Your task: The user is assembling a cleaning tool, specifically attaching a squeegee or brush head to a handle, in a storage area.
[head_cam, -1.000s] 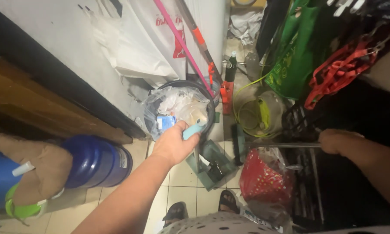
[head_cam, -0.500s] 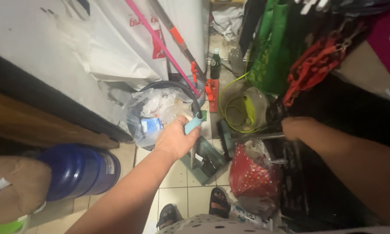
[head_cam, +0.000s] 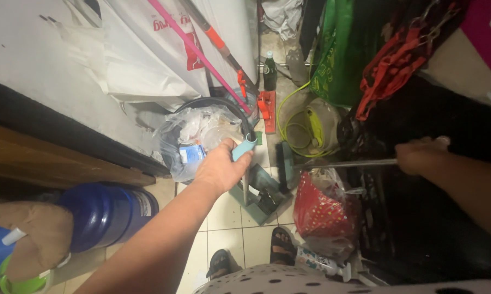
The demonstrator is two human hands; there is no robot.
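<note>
My left hand (head_cam: 222, 167) grips the light blue top of an upright handle (head_cam: 244, 146) whose thin metal pole runs down to a grey-green dustpan (head_cam: 261, 191) on the tiled floor. Just beyond that hand stands a round bin (head_cam: 201, 136) lined with a clear plastic bag and filled with rubbish. My right hand (head_cam: 420, 154) is closed around the end of a thin metal rod (head_cam: 346, 163) that reaches left to a dark broom head (head_cam: 283, 158) near the dustpan. My sandalled feet (head_cam: 282, 244) stand on the tiles below.
A large blue water jug (head_cam: 106, 212) lies at lower left by a wooden shelf. A red dotted bag (head_cam: 322, 211) sits beside the dustpan. Pink and orange mop handles (head_cam: 202, 54) lean on a white wall. A yellow hose (head_cam: 300, 128), green bag (head_cam: 341, 54) and red strap crowd the back.
The view has shifted, so the bin and dustpan sit lower and more central. My left hand keeps its grip on the blue handle; my right hand stays on the rod.
</note>
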